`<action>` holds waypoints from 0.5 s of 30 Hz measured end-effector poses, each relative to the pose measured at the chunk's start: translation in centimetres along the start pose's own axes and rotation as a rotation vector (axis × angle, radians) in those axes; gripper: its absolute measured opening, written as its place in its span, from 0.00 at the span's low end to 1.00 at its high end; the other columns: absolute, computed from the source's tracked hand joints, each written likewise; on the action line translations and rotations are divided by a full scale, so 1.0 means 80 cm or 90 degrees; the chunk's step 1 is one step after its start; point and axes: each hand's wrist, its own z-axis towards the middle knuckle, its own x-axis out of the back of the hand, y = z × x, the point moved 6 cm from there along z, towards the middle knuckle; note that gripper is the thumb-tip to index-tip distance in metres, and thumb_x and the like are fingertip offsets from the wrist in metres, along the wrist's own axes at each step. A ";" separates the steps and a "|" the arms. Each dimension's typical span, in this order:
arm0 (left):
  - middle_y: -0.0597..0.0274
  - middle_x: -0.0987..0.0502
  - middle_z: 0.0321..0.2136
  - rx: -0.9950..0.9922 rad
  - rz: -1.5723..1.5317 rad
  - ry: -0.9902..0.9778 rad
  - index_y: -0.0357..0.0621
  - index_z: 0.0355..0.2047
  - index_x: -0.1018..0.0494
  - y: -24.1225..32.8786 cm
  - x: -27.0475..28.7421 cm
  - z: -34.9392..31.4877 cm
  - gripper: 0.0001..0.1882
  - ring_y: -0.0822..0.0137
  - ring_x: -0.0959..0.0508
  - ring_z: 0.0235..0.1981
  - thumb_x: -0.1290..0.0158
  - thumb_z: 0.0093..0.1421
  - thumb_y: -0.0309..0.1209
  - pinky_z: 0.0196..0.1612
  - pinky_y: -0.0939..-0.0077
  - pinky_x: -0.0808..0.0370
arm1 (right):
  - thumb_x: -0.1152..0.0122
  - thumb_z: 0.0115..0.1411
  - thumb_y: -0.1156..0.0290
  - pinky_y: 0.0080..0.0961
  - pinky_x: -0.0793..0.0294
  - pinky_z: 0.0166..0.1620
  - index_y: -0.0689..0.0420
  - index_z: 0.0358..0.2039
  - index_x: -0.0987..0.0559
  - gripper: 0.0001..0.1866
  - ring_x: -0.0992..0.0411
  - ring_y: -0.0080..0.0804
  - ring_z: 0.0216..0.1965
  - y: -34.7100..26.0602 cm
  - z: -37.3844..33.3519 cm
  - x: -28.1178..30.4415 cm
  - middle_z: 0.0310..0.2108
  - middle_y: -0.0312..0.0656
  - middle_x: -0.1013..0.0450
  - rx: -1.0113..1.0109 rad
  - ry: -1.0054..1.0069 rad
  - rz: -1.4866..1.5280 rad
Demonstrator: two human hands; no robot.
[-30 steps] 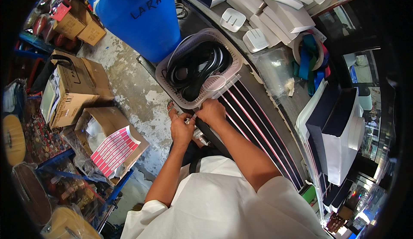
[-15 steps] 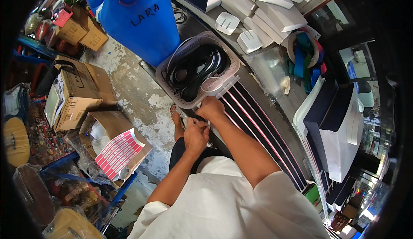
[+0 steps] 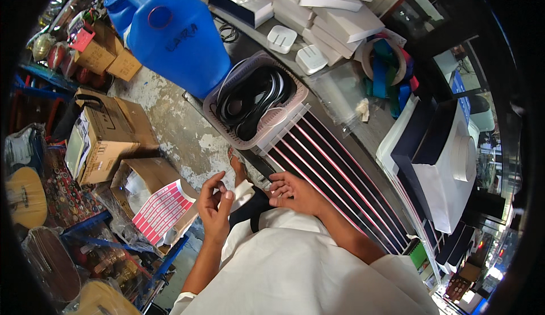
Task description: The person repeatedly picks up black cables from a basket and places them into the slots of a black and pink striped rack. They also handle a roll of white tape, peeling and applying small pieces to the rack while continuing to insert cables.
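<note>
My left hand (image 3: 214,208) is in front of my body with its fingers curled, and a crumpled white strip (image 3: 243,194) sticks out past the thumb. Opposite it, my right hand (image 3: 296,193) has loosely bent fingers, apart, with nothing visible in them. The two hands do not touch. Long black strips with red and white edges (image 3: 340,174) lie side by side on the table to the right of my right hand. Their far ends reach the pale pink plastic basket (image 3: 301,95), which holds a coiled black cable (image 3: 258,96).
A big blue jerrycan (image 3: 176,37) stands beyond the basket. White boxes (image 3: 346,22), two white plugs (image 3: 311,59) and rolls of tape (image 3: 386,65) lie at the back right. Cardboard boxes (image 3: 116,139) sit on the floor at left; a stack of dark and white boxes (image 3: 445,167) stands at right.
My hands have drawn back from the basket's near edge toward my body and moved apart. The white strip now shows by my left hand, and the black strips' far ends are uncovered.
</note>
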 end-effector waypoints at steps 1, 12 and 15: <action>0.66 0.29 0.42 -0.007 -0.047 -0.031 0.32 0.63 0.22 0.011 -0.012 -0.002 0.23 0.80 0.29 0.35 0.37 0.72 0.31 0.39 0.87 0.32 | 0.19 0.68 0.61 0.38 0.18 0.63 0.65 0.74 0.35 0.44 0.20 0.42 0.61 -0.018 -0.012 -0.009 0.62 0.55 0.23 0.088 -0.030 0.062; 0.52 0.19 0.36 -0.237 0.204 -0.280 0.34 0.46 0.22 0.071 -0.134 -0.016 0.13 0.60 0.19 0.39 0.49 0.79 0.33 0.57 0.59 0.24 | 0.18 0.66 0.55 0.47 0.27 0.73 0.65 0.81 0.46 0.57 0.29 0.46 0.71 -0.127 -0.081 0.007 0.71 0.66 0.33 0.247 0.191 0.092; 0.50 0.19 0.35 -0.379 0.219 -0.359 0.35 0.45 0.23 0.086 -0.152 -0.019 0.12 0.51 0.18 0.40 0.53 0.81 0.30 0.69 0.41 0.28 | 0.28 0.73 0.70 0.40 0.34 0.77 0.65 0.83 0.48 0.48 0.33 0.43 0.75 -0.134 -0.100 0.010 0.75 0.64 0.36 0.298 0.173 0.133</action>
